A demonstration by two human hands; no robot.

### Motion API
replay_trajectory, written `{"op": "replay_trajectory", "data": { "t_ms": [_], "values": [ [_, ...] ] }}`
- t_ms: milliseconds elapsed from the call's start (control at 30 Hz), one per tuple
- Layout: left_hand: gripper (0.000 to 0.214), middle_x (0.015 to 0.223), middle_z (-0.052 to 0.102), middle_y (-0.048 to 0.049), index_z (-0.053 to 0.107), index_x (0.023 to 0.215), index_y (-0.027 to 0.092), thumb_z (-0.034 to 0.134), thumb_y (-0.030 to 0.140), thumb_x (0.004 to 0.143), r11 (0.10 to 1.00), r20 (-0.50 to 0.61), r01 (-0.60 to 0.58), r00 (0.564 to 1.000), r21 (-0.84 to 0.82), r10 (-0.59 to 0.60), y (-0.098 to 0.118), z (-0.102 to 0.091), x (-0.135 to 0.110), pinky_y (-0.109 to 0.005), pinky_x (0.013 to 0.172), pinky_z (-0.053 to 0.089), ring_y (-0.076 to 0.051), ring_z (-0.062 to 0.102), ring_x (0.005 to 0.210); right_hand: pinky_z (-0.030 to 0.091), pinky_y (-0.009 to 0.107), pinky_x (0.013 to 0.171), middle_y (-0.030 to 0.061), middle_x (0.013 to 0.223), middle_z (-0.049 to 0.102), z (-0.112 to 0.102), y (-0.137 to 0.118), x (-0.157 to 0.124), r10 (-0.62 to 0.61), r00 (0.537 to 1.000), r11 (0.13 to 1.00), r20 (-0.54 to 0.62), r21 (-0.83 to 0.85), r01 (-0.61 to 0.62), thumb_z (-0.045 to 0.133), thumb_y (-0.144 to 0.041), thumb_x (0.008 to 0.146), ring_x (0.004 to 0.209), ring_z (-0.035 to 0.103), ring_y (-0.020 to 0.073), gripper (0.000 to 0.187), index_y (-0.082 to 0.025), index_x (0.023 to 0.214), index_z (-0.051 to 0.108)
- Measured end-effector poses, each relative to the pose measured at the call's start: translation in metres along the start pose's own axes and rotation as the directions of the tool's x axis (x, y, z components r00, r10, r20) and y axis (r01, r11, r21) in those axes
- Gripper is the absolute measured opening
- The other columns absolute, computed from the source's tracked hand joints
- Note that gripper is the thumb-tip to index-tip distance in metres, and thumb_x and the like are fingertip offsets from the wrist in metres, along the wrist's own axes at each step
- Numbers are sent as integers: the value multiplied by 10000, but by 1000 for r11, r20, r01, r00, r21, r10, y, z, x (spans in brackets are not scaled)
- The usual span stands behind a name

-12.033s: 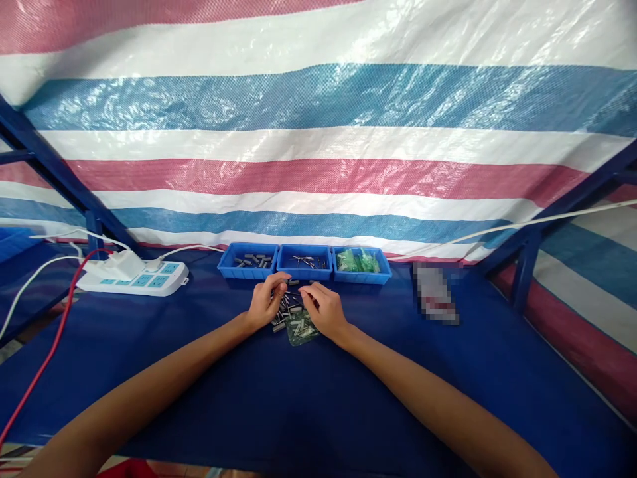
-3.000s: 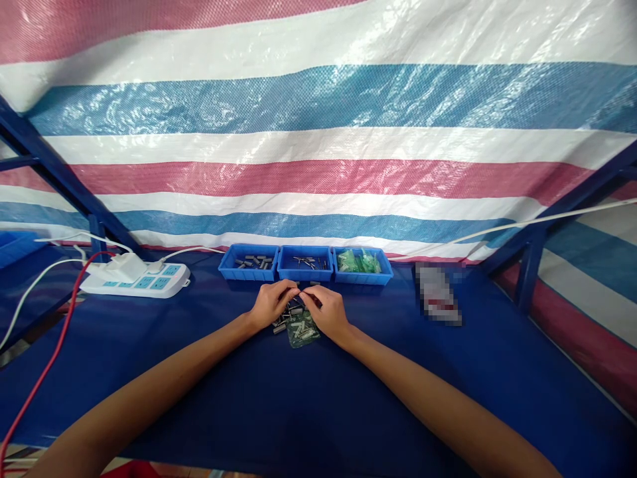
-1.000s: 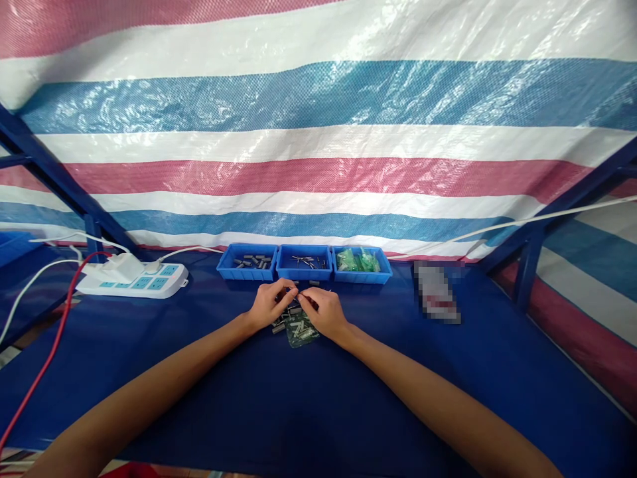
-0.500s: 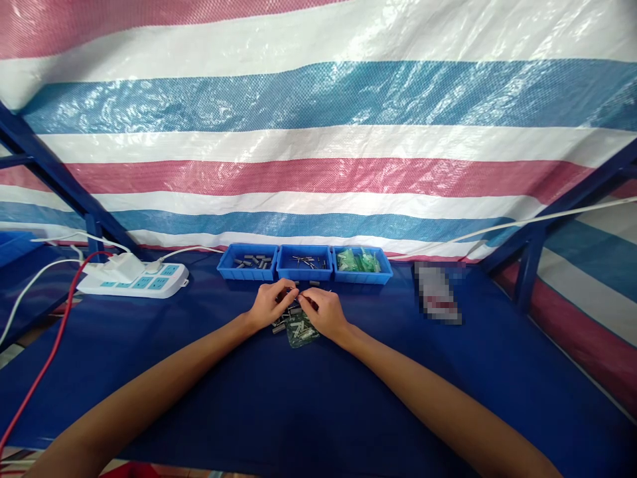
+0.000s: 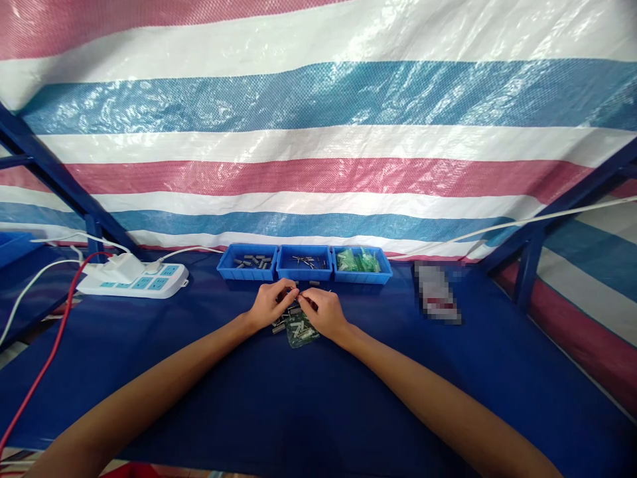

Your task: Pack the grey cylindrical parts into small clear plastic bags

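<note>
My left hand (image 5: 272, 303) and my right hand (image 5: 324, 310) meet at the fingertips over the middle of the blue table (image 5: 298, 405). The fingers of both are pinched together; whatever sits between them is too small to make out. Under and between the hands lies a clear greenish plastic bag (image 5: 301, 334) with small metal parts in or on it. Short grey metal cylinders (image 5: 279, 328) lie loose beside the bag, partly hidden by my left hand. Another grey cylinder (image 5: 314, 283) rests just beyond my right hand.
Three blue bins stand in a row behind my hands: one with grey cylinders (image 5: 247, 273), one with thin metal pins (image 5: 304, 273), one with green plastic bags (image 5: 363, 279). A white power strip (image 5: 164, 285) with cables is at left. A pixelated object (image 5: 438, 295) lies at right.
</note>
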State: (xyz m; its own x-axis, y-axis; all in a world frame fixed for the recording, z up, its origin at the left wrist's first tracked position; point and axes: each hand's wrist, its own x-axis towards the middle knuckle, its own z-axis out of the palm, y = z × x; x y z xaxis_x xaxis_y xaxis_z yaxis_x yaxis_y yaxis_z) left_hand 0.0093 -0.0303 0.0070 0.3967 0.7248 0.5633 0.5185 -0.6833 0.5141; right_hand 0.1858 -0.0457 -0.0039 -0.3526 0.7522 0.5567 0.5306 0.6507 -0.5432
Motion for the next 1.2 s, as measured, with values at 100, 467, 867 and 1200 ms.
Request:
{"op": "replay_trajectory", "data": {
  "t_ms": [100,467,867,1200],
  "values": [
    [161,627,590,20,555,894,157,492,305,897,1000,-1,-1,1000,-7,1,1,-1,0,-182,523,387,-82,524,501,325,227,559,11,608,547,-1,0,0,0,1000,1000,1,1,0,426,-258,918,548,484,117,266,-172,713,571],
    [160,594,571,27,559,886,154,498,302,894,1000,-11,-7,1000,-4,7,0,-1,0,-183,518,382,-82,515,488,326,229,555,7,606,539,0,-1,0,2,1000,1000,1,4,-2,431,-258,917,546,478,114,267,-167,713,577],
    [209,647,635,-2,582,872,150,485,333,898,1000,-31,-12,999,17,12,0,-1,0,-183,539,427,-95,572,532,335,233,559,11,607,553,0,-1,0,4,1000,1000,-8,4,-4,431,-264,917,548,491,119,270,-172,715,585],
    [209,794,669,-34,588,917,151,439,297,932,996,-58,-85,995,9,85,0,-1,-1,-184,602,452,-107,621,648,340,233,578,14,633,585,0,-1,0,2,1000,1000,-2,11,-2,441,-296,929,571,512,121,275,-167,753,609]
  ]
}}
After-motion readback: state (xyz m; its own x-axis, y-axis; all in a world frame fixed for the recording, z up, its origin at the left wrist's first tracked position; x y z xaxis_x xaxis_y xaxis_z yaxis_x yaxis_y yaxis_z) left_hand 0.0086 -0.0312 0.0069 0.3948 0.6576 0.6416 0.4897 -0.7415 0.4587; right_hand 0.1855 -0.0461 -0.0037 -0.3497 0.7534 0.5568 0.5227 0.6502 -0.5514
